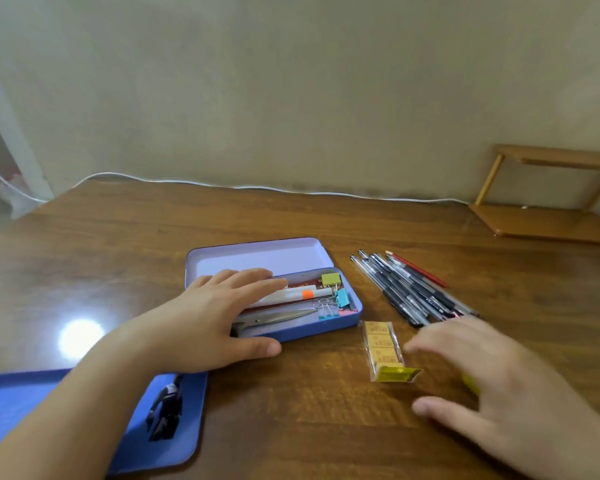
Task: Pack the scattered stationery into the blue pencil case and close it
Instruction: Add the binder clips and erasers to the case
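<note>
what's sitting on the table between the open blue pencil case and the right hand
In the head view, a clear packet of yellow erasers lies on the table between the blue pencil case and the right hand.

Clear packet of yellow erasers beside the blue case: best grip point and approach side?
Pinch the clear packet of yellow erasers across its narrow width, mid-length, coming from above and the right, where the right hand hovers open. It lies flat, long axis running away from the camera, its long sides free; the blue tin pencil case sits near its far end.
</note>
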Motion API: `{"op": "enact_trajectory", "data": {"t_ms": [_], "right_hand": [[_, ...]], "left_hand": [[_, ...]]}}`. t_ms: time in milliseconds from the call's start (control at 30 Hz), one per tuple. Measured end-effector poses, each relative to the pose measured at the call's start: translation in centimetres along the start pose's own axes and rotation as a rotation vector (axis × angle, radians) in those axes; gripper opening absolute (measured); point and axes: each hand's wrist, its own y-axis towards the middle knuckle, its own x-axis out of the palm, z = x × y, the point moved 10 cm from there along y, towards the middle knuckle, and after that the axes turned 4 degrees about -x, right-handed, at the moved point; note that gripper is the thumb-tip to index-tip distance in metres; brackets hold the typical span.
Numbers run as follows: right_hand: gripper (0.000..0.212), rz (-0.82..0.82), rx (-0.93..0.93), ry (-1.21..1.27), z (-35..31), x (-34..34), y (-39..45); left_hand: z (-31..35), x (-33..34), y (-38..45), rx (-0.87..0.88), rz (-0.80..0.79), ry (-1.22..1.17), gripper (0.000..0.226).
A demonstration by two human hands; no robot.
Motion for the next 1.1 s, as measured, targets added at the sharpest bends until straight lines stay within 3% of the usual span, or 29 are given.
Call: {"op": "enact_trajectory", "data": {"t_ms": [100, 267, 367, 533, 633, 733, 900, 1000, 1100], "right_hand": [[0.041, 0.068, -0.087, 0.022, -2.3, 1.1, 1.0], [0.016, 0.21, -0.055, 0.143, -1.3, 0.4, 0.8], [0.01, 0.118, -0.071, 0.113, -1.0, 1.0, 1.6], [0.021, -0.01, -0.096, -0.043, -1.1, 2.5, 2.1], [0.025, -0.031, -0.08, -0.051, -0.9, 2.8, 2.6], [0.027, -0.061, -0.091, -0.045, -0.7, 3.0, 3.0], [0.03, -0.285, -0.17, 0.076, 0.0, 4.0, 3.2], [0.026, -0.324, -0.192, 0.097, 0.1, 4.3, 3.4], [0.024, -0.243, -0.272, 0.0, -0.5, 3.5, 3.6]], "left_hand": [[-0.4, -0.4, -0.2, 0.015, 0.018, -0.103, 0.081], [-1.1, -1.6, -0.5, -0.014, 0.085, -0.223, 0.077], [-0.9, -1.7, -0.6, -0.003, 0.089, -0.208, 0.077], [-0.8, -1.8, -0.6, 0.017, 0.093, -0.197, 0.07], [-1.0, -1.9, -0.6, 0.008, 0.1, -0.216, 0.066], [-1.4, -2.0, -0.4, 0.006, 0.116, -0.228, 0.047], [-2.6, -2.1, -0.2, -0.005, 0.15, -0.214, 0.048], [-2.6, -2.1, -0.2, 0.011, 0.14, -0.23, 0.052], [-2.5, -2.2, -0.2, 0.023, 0.138, -0.236, 0.049]]}}
